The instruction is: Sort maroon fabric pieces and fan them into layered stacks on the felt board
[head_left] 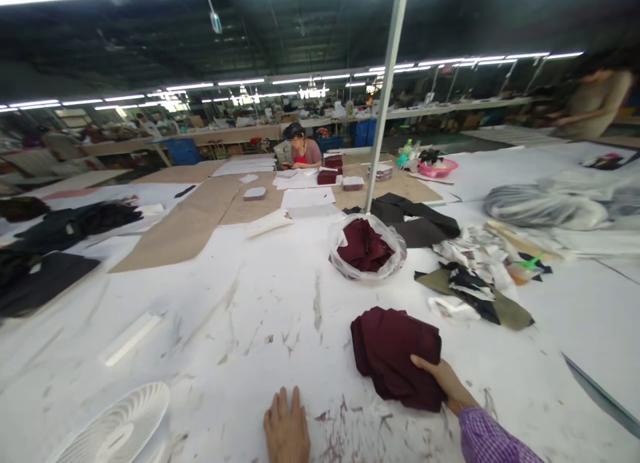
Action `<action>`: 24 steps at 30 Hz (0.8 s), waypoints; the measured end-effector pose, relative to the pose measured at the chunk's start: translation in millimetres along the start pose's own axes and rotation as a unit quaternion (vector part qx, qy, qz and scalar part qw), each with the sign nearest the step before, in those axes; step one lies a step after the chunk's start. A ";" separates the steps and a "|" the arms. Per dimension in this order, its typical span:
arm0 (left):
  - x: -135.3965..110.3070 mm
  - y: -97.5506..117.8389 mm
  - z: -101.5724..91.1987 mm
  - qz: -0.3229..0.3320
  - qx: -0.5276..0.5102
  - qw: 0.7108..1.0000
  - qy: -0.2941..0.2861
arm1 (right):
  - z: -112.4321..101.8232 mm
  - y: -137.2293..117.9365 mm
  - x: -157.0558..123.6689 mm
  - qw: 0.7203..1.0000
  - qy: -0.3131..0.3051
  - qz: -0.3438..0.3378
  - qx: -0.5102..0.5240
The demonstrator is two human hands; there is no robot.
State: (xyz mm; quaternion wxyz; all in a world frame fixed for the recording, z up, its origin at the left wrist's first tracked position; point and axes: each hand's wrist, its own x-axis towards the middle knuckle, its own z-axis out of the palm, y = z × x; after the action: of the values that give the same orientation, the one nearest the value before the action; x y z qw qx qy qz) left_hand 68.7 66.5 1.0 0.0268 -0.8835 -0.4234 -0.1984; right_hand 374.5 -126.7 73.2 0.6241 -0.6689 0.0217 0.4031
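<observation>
A stack of dark maroon fabric pieces [395,353] is near the front of the white table, right of centre. My right hand [447,380] grips its right edge, thumb on top and fingers hidden beneath. To the left of the stack, my left hand [287,426] lies flat on the table with fingers stretched out, holding nothing. Beyond the stack, a clear plastic bag [395,266] with its mouth rolled open holds more crumpled maroon fabric [365,244].
A white fan [120,430] is at the front left. Olive and black scraps [505,306] and crumpled white paper [480,250] lie at right. A metal pole [385,96] rises behind the bag. Dark fabric [47,283] lies far left. A co-worker [305,150] sits across the table.
</observation>
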 end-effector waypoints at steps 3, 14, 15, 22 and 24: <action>36.8 8.4 -1.9 -0.021 -0.160 0.984 -0.072 | -7.0 6.2 3.1 1.000 0.007 0.000 0.027; 240.0 202.0 21.5 -0.222 -0.624 0.700 -0.266 | 4.7 -0.8 -4.7 0.996 -0.026 -0.040 0.078; 251.8 217.7 28.9 -0.254 -0.638 0.670 -0.281 | 4.8 -0.4 -4.2 0.996 -0.021 -0.043 0.079; 291.7 261.7 67.9 -0.416 -0.690 0.497 -0.324 | -11.7 3.5 13.4 0.993 -0.035 -0.109 -0.015; 290.9 258.3 74.6 -0.438 -0.700 0.469 -0.313 | -16.4 2.4 16.2 0.991 -0.029 -0.126 -0.045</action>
State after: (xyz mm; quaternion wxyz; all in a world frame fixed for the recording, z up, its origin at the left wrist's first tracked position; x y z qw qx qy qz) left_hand 452.9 131.8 72.1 -0.8254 -0.3102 -0.4548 -0.1248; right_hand 392.6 -133.5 60.4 0.6394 -0.6820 -0.0991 0.3409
